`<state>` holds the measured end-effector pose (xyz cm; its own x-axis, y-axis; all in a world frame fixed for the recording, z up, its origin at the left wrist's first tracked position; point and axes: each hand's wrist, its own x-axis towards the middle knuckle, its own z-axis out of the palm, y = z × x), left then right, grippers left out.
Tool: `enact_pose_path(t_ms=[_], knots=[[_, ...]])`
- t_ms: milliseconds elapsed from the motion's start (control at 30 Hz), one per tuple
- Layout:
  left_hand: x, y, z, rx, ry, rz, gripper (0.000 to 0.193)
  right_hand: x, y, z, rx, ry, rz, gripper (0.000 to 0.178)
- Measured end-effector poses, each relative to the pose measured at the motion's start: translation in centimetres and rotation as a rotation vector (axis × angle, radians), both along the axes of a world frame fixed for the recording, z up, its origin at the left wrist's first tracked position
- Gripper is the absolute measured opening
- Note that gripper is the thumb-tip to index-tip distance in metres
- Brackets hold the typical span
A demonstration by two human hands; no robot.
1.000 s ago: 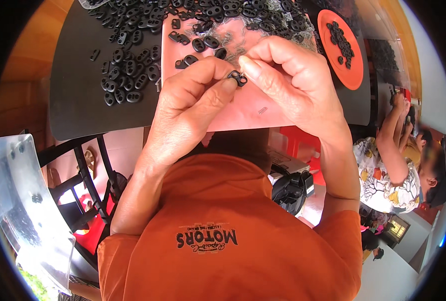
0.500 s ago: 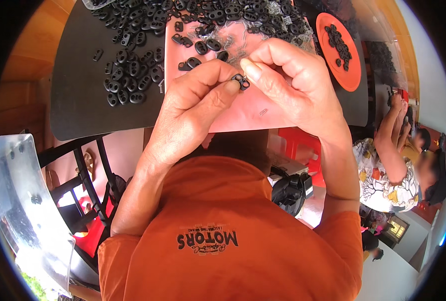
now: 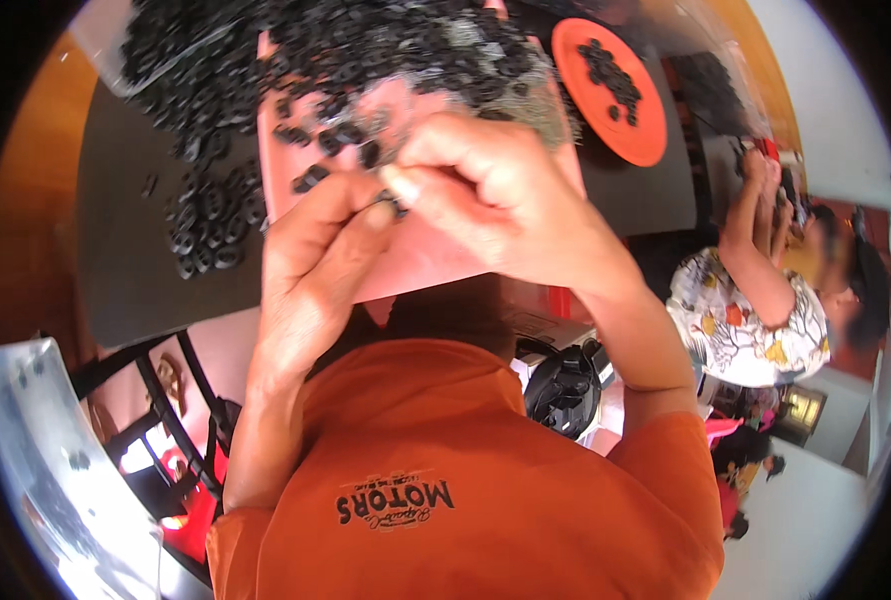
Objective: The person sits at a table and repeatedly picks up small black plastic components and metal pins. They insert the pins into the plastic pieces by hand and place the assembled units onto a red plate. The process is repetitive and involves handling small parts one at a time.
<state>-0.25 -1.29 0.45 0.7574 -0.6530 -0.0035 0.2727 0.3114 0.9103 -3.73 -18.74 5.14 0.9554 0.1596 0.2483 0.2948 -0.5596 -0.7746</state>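
Observation:
My left hand (image 3: 310, 250) pinches a small black cord lock (image 3: 395, 207) between thumb and forefinger, above the near part of a pink tray (image 3: 430, 262). Closed against the same piece, my right hand (image 3: 500, 195) presses thumb and forefinger together at its upper side. Whatever these right fingertips hold is too small and blurred to make out. Just beyond my hands, several loose black cord locks (image 3: 330, 140) lie on the tray. A heap of small clear-grey springs (image 3: 537, 115) spreads at the tray's right side.
Black cord locks (image 3: 210, 225) are heaped on the dark table (image 3: 125, 240) left of the tray. An orange plate (image 3: 643, 140) with black pieces stands at the right. A clear plastic container (image 3: 45, 450) and black chair (image 3: 155, 390) are at lower left. Another person (image 3: 750, 290) sits at right.
The whole view has shifted, so table, tray and plate appear farther left. My hands stay together around the cord lock, which is now blurred and more covered by the fingers.

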Motion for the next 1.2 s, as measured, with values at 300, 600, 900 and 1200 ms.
enact_pose_path(t_ms=[300,600,900,1200], knots=[[0.0,0.3,-0.2,0.061,-0.107,0.028,0.009,-0.9,1.2,-1.1,0.025,-0.160,-0.089,0.028],[-0.3,-0.4,-0.2,0.114,-0.213,0.074,0.012,-2.1,-1.7,-1.7,0.142,-0.125,-0.112,0.010],[-0.2,0.1,-0.1,0.100,-0.209,0.022,0.011,-3.3,-20.1,0.8,-0.861,0.349,-0.848,0.038],[-0.2,0.4,-0.2,0.110,-0.201,0.048,0.013,-2.0,-19.4,-1.3,-0.956,0.474,-0.820,0.035]])
